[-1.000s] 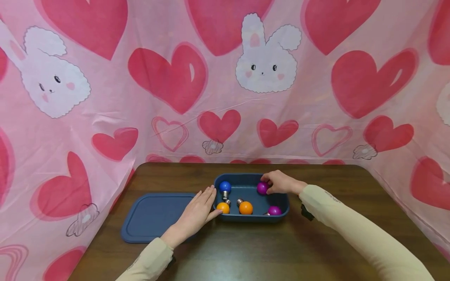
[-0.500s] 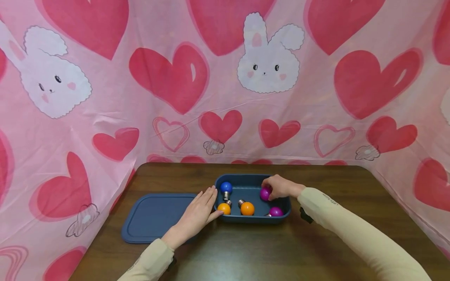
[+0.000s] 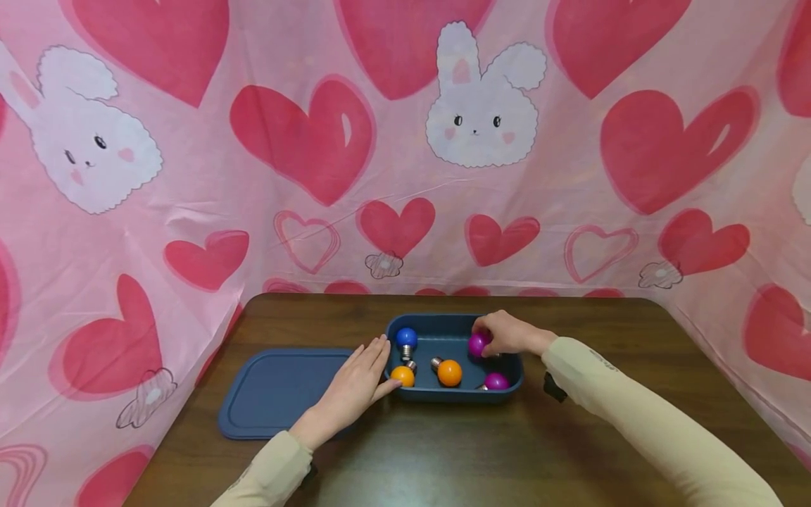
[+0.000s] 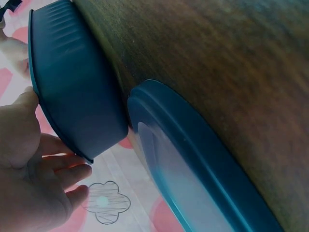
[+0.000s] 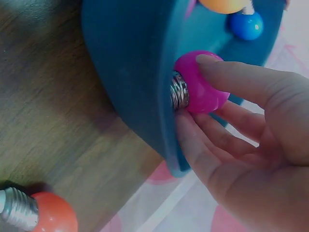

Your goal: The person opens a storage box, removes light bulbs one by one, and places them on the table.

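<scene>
My right hand (image 3: 507,332) pinches a purple light bulb (image 5: 200,87) between thumb and fingers, inside the right end of a dark blue box (image 3: 453,396). The bulb's silver screw base points toward the box wall in the right wrist view. My left hand (image 3: 355,380) rests against the box's left end, fingers extended, thumb over the front corner. Also in the box lie a blue bulb (image 3: 407,338), a yellow-orange bulb (image 3: 402,376) by my left thumb, an orange bulb (image 3: 450,373) and a second purple bulb (image 3: 496,382).
A flat blue lid (image 3: 279,394) lies on the wooden table (image 3: 431,451) left of the box, partly behind my left hand. A red-orange bulb (image 5: 54,212) lies on the table outside the box in the right wrist view. A pink heart-patterned cloth (image 3: 393,162) hangs behind the table.
My right hand has shifted slightly within the box's right end, turning the purple bulb so its base shows on the right. The orange bulb has rolled slightly right. My left hand stays put.
</scene>
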Action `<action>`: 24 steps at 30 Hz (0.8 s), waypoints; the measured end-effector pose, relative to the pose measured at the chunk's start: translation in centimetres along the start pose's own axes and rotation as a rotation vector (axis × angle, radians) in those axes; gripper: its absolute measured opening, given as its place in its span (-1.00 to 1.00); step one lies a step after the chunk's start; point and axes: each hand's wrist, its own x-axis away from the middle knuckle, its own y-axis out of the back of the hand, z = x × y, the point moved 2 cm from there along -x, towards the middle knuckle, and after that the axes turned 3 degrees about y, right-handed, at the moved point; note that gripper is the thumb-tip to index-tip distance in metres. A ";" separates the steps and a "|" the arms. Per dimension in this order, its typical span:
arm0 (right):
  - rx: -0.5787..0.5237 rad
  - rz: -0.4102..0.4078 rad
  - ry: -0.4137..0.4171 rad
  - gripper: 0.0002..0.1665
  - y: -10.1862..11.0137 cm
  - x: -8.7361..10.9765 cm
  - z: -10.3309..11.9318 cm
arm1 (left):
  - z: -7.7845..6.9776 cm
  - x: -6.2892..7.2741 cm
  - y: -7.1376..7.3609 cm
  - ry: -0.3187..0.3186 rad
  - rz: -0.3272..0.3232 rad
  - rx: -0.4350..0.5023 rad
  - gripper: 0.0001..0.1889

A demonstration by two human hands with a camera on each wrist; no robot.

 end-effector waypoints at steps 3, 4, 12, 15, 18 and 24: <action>0.017 -0.029 0.040 -0.52 0.6 0.2 0.2 | 0.0 0.0 0.0 -0.002 -0.011 -0.007 -0.24; 0.014 -0.036 0.049 -0.52 0.8 0.3 0.3 | 0.0 0.0 0.0 -0.004 -0.014 -0.009 -0.24; -0.026 -0.108 0.060 -0.48 2.9 1.5 0.6 | 0.0 0.0 0.0 0.008 0.000 0.004 -0.24; -0.012 -0.148 0.065 -0.48 3.6 2.1 0.4 | -0.1 0.0 0.0 0.011 0.004 0.006 -0.25; -0.009 -0.185 0.055 -0.49 4.2 2.8 0.2 | -0.1 0.1 0.0 0.011 0.004 0.005 -0.25; -0.007 -0.242 0.033 -0.57 4.9 3.9 -0.7 | -0.1 0.1 0.0 0.009 0.003 0.002 -0.25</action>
